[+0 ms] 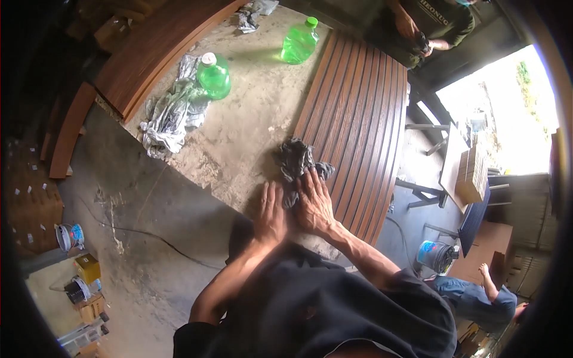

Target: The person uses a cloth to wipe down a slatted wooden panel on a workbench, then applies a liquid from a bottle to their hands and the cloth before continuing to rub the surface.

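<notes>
My right hand (314,203) holds a crumpled dark grey rag (296,158) under its fingers, at the near left edge of a brown grooved panel (358,119). The rag bunches up ahead of the fingertips, and part of it hangs between my hands. To its left, my left hand (270,212) lies flat with fingers stretched out on the worn, pale tabletop (245,143), holding nothing. The panel has long parallel ribs and a wood-like finish. What lies beneath my right palm is hidden.
Two clear green bottles, one white-capped (213,77) and one green-capped (300,43), stand on the tabletop. Left lie a crumpled grey-white cloth (176,113) and stacked brown boards (155,53). A co-worker (436,24) stands beyond the panel; another person (477,298) is lower right, near a bucket (434,255).
</notes>
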Motion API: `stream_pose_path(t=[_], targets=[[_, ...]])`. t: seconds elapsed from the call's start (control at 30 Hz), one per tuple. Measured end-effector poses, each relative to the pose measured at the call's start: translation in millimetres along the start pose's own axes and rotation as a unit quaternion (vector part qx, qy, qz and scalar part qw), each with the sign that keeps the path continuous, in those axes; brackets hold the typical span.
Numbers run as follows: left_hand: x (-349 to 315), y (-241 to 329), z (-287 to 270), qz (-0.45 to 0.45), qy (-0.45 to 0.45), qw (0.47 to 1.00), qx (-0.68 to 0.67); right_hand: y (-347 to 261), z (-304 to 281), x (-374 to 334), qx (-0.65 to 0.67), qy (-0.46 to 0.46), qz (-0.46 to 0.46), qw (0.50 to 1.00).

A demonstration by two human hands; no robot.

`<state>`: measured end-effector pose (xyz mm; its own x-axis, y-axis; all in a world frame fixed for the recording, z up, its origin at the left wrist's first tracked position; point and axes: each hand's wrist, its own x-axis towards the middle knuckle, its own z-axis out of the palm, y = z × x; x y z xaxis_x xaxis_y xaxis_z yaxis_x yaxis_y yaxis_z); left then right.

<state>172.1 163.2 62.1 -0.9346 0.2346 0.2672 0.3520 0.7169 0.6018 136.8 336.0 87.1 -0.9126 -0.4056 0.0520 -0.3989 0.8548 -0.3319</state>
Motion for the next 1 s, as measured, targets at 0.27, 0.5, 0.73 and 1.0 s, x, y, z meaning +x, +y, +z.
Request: stream_pose_path(t=[0.27,0.5,0.73,1.0], targets=[[12.8,1.5,-15.3,-0.008,-0.076,0.997,-0.014,108.4,-7.2,176.8,-0.081,0.146,0.103,0.981],[9.1,0.6,-18.3,-0.03,-0.12,0.992,0.023,274.0,-13.3,353.6,-0.16,0.217,0.151,0.951],[9.5,-3.1,-20.6,0.015,-0.112,0.992,0.048,382.7,-31.1,464.1,-0.186,0.351,0.179,0.9],[11.7,2.2,-16.1,-0.019,-0.123,0.991,0.058,340.4,-13.1,413.9,-0.116,0.311,0.124,0.935]])
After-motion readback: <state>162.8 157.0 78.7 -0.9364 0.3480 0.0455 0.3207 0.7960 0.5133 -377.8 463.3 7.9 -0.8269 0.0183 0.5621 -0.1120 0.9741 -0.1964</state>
